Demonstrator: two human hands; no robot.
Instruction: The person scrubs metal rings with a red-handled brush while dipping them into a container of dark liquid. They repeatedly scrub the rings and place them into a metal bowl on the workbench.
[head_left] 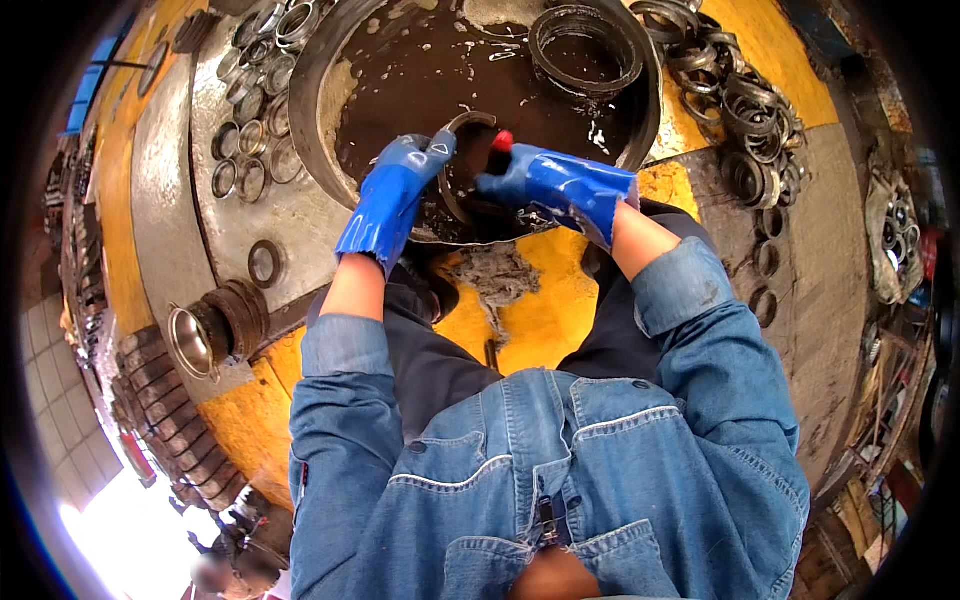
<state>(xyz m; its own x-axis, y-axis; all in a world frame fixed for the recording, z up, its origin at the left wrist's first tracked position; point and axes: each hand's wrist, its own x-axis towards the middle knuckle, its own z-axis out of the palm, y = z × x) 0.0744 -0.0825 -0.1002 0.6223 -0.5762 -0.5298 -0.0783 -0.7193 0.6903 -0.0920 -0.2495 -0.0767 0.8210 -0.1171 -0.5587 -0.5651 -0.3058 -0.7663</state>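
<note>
A: Edges 1st, pls. Where's the basin?
B: Top ctr: big round metal basin (305, 105), near rim just past the person's knees. Yellow floor (545, 320) shows btwn the legs, w/ a grey wad (495, 275) by the rim.
A: Room at the sides?
B: L: grey metal plate (305, 225) runs along the basin, w/ a lone ring (252, 263) nr its lower end & a ring stack (240, 315) tipped on its side below that. R: a ring pile (745, 110) crowds the basin's far R edge, trailing toward the person as a loose line.
A: What's in the basin?
B: Dark liquid (430, 70), plus big rings (538, 52) stacked upper R. Nr side: the worked ring (450, 190), tilted up on edge btwn both hands.
A: Grip?
B: Both gloved blue. L hand (410, 160): fingers closed on the worked ring's L edge. R hand (515, 180): fist curled round a red-ended thing (502, 142), most of it hidden; can't tell what.
A: Other containers?
B: Pale sack (886, 275) far R, w/ rings in it.
A: Labels?
B: Sm. tag (304, 478) on jacket's L side, too tiny to read.
</note>
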